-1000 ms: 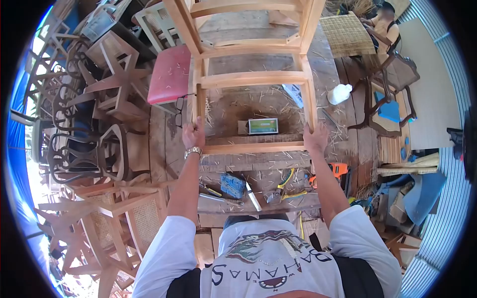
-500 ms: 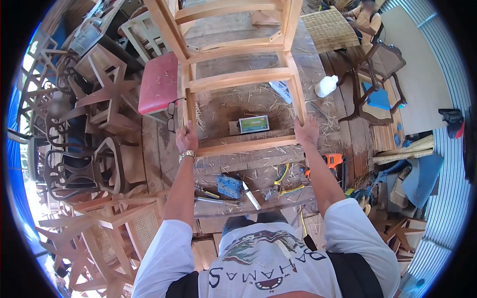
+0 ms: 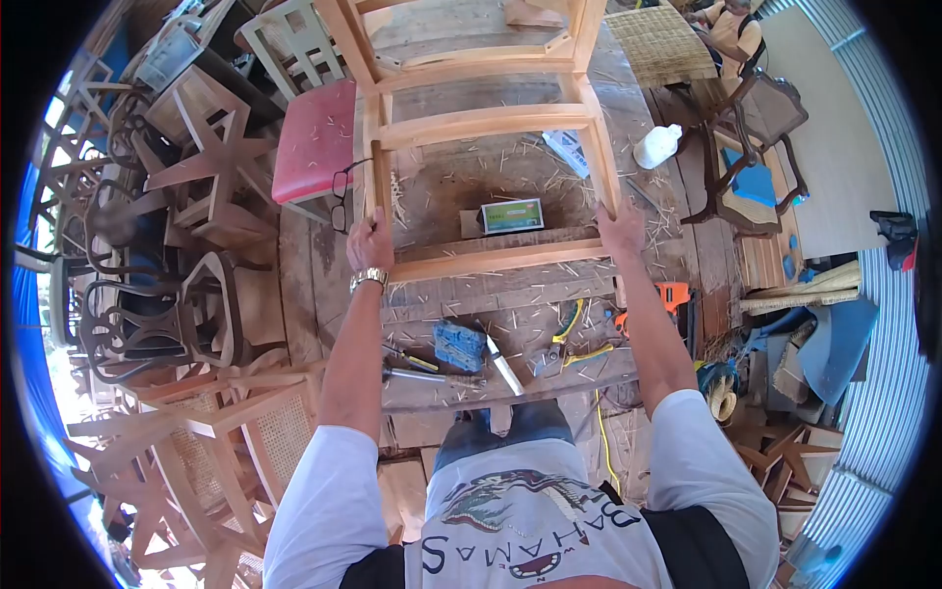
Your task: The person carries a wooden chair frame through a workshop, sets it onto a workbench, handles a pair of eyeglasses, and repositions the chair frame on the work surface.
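A bare wooden chair frame stands over the workbench, its near rail toward me. My left hand is closed around the frame's left upright, with a wristwatch just below. On the opposite upright, my right hand has its fingers wrapped round the wood. Between the uprights lies a small green-and-white box. Eyeglasses hang by the left upright. Nearer me are a blue block, a knife with a white handle and yellow-handled pliers.
An orange tool lies by my right forearm. A white bottle stands at the bench's right side. A red-seated chair is on the left, near stacked wooden frames. Another person sits at the far right.
The view has shifted, so the bench things appear slightly higher and farther right. Both hands keep their hold on the chair frame.
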Motion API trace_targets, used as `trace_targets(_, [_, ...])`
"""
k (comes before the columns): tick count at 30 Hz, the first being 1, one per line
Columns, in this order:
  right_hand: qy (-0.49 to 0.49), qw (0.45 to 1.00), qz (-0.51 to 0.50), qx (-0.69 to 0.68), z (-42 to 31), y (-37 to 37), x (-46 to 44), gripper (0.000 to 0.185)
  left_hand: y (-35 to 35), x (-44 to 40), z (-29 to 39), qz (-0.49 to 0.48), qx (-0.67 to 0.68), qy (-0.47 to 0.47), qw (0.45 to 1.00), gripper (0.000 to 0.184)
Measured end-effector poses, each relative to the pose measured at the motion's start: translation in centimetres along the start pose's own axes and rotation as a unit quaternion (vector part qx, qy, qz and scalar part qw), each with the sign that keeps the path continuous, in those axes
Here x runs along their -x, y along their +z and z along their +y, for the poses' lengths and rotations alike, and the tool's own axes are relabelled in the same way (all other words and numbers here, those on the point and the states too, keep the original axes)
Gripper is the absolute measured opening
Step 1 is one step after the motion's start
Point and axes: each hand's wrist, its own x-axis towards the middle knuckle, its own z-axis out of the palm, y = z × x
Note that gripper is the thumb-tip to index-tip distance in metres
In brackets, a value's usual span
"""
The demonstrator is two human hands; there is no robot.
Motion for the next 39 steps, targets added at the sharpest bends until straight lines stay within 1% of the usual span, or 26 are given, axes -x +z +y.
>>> trace_targets(2, [-0.022,0.999,0.03,-0.001,0.2,0.2,-0.3,0.055,0.0,0.4,0.1,0.024,0.009,0.014,1.0,0.044])
trace_targets(6, [-0.023,1.0,0.014,-0.004,0.0,-0.1,-0.4,0.055,0.9,0.6,-0.7,0.066,0.008,0.02,0.998,0.04])
trace_targets(8, [-0.016,1.0,0.008,-0.006,-0.3,-0.3,-0.3,0.055,1.4,0.1,-1.5,0.066,0.016,0.015,0.998,0.041])
trace_targets(9, [-0.029,0.999,0.026,-0.008,-0.5,0.2,-0.3,0.054,1.4,-0.3,-2.0,0.063,0.021,0.015,0.998,0.042])
trace_targets(10, [-0.04,0.998,0.044,-0.009,-0.7,0.8,-0.2,0.054,1.0,-0.8,-2.3,0.052,0.028,0.019,0.998,0.044])
trace_targets(11, [-0.051,0.997,0.062,-0.008,-0.8,1.4,0.1,0.053,0.8,-1.2,-2.5,0.036,0.028,-0.007,0.999,0.045])
trace_targets(13, [-0.029,0.998,0.041,-0.024,-2.0,1.8,0.9,0.051,-0.4,-2.1,-2.1,0.005,0.033,-0.058,0.998,0.047])
trace_targets(14, [-0.02,0.999,0.032,-0.031,-2.6,1.8,1.2,0.05,0.4,-2.8,-3.6,0.027,0.006,-0.038,0.999,0.049])
trace_targets(17, [-0.02,0.996,0.087,0.006,-3.7,1.8,1.9,0.049,-0.3,-3.3,-3.5,-0.01,0.025,-0.08,0.996,0.051])
trace_targets(18, [-0.017,0.997,0.08,0.003,-3.6,1.9,2.0,0.05,-0.1,-3.4,-3.5,-0.004,0.009,-0.092,0.996,0.056])
trace_targets(21, [-0.002,0.998,0.061,0.006,-3.5,2.1,1.5,0.053,-0.5,-3.6,-3.5,-0.075,-0.015,-0.129,0.989,0.06])
trace_targets(24, [0.02,0.999,0.039,0.015,-3.8,2.5,1.6,0.057,-1.1,-3.6,-3.6,-0.095,0.075,-0.144,0.982,0.07])
trace_targets(27, [0.016,0.999,0.025,0.016,-3.9,2.2,1.3,0.06,0.8,-4.2,-5.8,-0.1,0.024,-0.079,0.992,0.074])
trace_targets(30, [0.006,1.0,0.0,0.021,-3.3,2.8,1.8,0.063,-1.5,-3.5,-3.4,-0.099,0.023,-0.126,0.987,0.08])
trace_targets(33, [-0.006,1.0,0.003,0.003,-3.1,2.8,1.4,0.064,0.4,-4.0,-5.6,-0.094,0.049,-0.098,0.99,0.084])
trace_targets(35, [-0.033,0.999,0.012,0.004,-2.8,2.9,1.2,0.065,1.1,-4.3,-6.6,-0.096,0.022,-0.081,0.992,0.087])
trace_targets(38, [-0.018,0.999,-0.022,-0.028,-2.7,2.6,1.2,0.066,1.3,-4.1,-6.5,-0.09,0.01,-0.077,0.993,0.089])
trace_targets(39, [-0.02,0.999,-0.017,-0.031,-2.5,2.6,1.2,0.066,1.2,-3.9,-6.2,-0.084,0.01,-0.077,0.993,0.09])
